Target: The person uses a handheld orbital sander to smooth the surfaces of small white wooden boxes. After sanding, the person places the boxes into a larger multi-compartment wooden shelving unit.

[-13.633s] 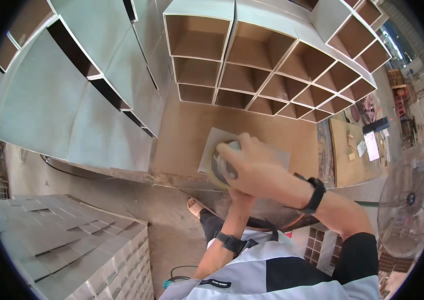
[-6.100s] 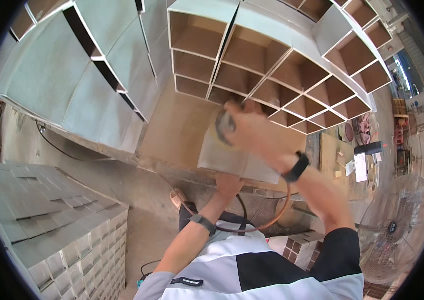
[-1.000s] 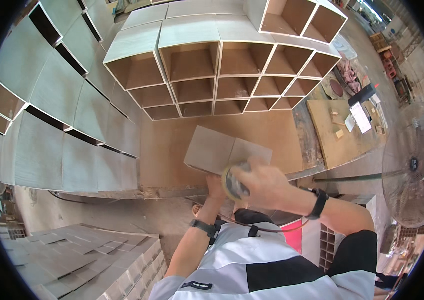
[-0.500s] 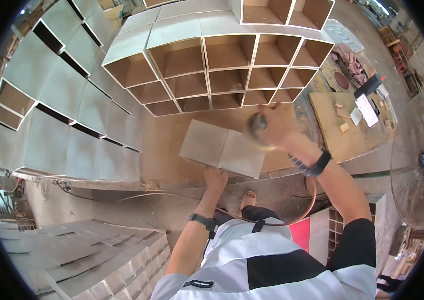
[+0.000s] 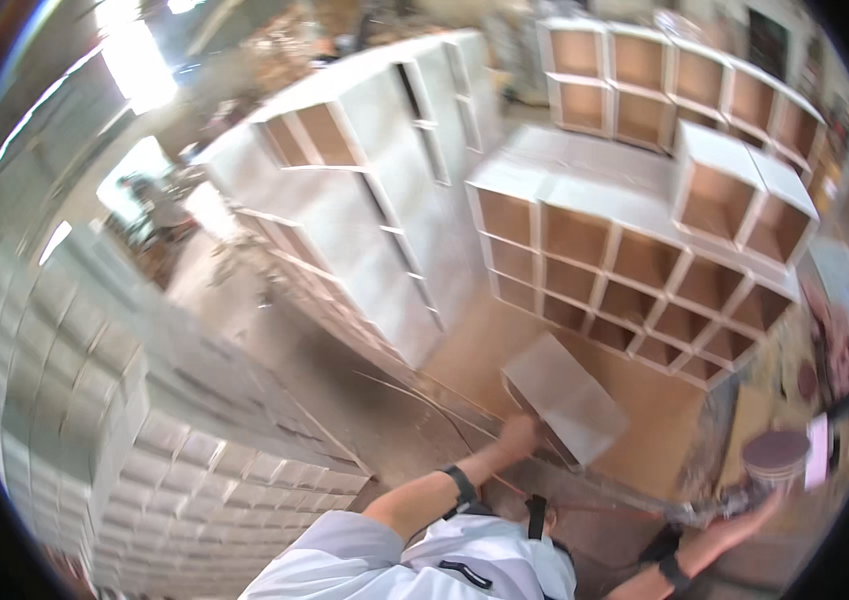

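A pale grey-white box [image 5: 569, 400] sits tilted in view on the brown worktop. At its near edge, my left hand [image 5: 518, 438] is closed, the fingertips partly hidden against the box. Out to the right, well apart from the box, my right hand [image 5: 752, 522] holds a disc sander [image 5: 775, 453]. The sander's round dark-brown pad faces up. Motion blur hides how the fingers of that hand wrap round its body.
White-edged cubby boxes [image 5: 634, 270] with brown insides are stacked behind the box. Tall pale stacks [image 5: 344, 200] rise to the left. Many more pale boxes [image 5: 214, 470] pile up at lower left. A phone-like pale slab [image 5: 817, 450] lies beside the sander.
My right hand has swung away from the box to the right, with the sander's pad turned upward. My left hand stays at the box's near edge. The view has turned left.
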The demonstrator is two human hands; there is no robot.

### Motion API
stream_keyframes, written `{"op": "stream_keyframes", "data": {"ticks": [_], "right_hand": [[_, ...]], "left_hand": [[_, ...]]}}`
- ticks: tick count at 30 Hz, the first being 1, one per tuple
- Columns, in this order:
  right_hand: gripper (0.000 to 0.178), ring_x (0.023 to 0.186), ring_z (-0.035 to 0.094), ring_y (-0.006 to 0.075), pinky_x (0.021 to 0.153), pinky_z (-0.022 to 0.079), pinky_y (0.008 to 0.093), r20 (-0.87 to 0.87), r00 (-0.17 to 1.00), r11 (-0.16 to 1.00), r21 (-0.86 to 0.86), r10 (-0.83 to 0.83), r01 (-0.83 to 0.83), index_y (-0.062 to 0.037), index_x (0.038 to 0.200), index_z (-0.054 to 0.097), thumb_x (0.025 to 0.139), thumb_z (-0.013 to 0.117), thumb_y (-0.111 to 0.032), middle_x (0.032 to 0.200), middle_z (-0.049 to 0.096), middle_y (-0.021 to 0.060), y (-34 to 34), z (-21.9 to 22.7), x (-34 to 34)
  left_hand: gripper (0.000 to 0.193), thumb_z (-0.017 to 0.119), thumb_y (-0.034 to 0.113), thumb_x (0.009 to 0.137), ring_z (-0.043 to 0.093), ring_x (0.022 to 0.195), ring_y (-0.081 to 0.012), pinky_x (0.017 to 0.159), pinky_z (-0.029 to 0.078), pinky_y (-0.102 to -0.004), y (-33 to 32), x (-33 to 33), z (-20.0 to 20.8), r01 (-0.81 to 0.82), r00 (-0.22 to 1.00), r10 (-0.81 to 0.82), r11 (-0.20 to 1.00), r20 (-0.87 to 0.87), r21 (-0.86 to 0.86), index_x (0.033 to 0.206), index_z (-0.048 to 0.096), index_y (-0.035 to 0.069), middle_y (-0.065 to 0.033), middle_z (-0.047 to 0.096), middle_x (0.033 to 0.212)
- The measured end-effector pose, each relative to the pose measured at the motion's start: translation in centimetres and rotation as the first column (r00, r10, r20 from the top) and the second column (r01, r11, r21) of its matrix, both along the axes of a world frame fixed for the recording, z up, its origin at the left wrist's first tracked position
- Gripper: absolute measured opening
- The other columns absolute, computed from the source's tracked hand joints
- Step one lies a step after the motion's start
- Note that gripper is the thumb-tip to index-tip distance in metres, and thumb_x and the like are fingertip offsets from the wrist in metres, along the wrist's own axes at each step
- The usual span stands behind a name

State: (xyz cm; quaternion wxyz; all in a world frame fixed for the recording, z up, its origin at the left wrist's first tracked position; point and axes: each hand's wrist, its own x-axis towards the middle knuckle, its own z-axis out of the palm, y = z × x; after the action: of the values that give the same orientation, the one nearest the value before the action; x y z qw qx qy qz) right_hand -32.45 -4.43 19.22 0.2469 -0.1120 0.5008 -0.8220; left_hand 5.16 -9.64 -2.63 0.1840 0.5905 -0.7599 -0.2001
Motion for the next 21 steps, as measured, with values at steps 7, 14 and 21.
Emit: {"op": "stream_keyframes", "data": {"ticks": [7,14,21], "right_hand": [[0.049,0.106,0.055,0.0221,0.086,0.048,0.0368,0.177,0.907,0.907,-0.26,0.382,-0.331,-0.0009,0.127,0.052,0.095,0.05,-0.038,0.123,0.056,0.0107,-7.8,-3.1,5.1],[0.048,0.104,0.055,0.0216,0.083,0.049,0.0368,0.194,0.841,0.836,-0.352,0.506,-0.421,-0.0019,0.125,0.053,0.094,0.051,-0.039,0.122,0.056,0.0104,-9.9,-3.7,6.2],[0.048,0.101,0.056,0.0212,0.081,0.049,0.0369,0.198,0.818,0.799,-0.427,0.54,-0.424,-0.0028,0.124,0.054,0.094,0.051,-0.04,0.12,0.057,0.0101,-9.8,-4.2,6.7]], "left_hand": [[0.03,0.062,0.023,0.085,0.061,0.091,-0.0463,0.077,0.05,-0.0509,3.0,-1.5,10.8,-0.318,0.914,0.331,0.943,-0.232,0.093,0.105,0.062,0.001,-0.0246,0.065,0.096],[0.037,0.055,-0.01,0.066,0.067,0.097,-0.0347,0.085,0.052,-0.0375,10.4,7.2,26.5,-0.427,0.804,0.21,0.855,-0.556,-0.295,0.098,0.07,0.0,-0.0198,0.069,0.101],[0.029,0.062,0.002,0.082,0.063,0.092,-0.0154,0.081,0.05,-0.0308,11.3,18.7,43.1,-0.673,0.74,0.403,0.44,-0.539,-0.595,0.109,0.062,-0.008,-0.0116,0.07,0.1]]}}
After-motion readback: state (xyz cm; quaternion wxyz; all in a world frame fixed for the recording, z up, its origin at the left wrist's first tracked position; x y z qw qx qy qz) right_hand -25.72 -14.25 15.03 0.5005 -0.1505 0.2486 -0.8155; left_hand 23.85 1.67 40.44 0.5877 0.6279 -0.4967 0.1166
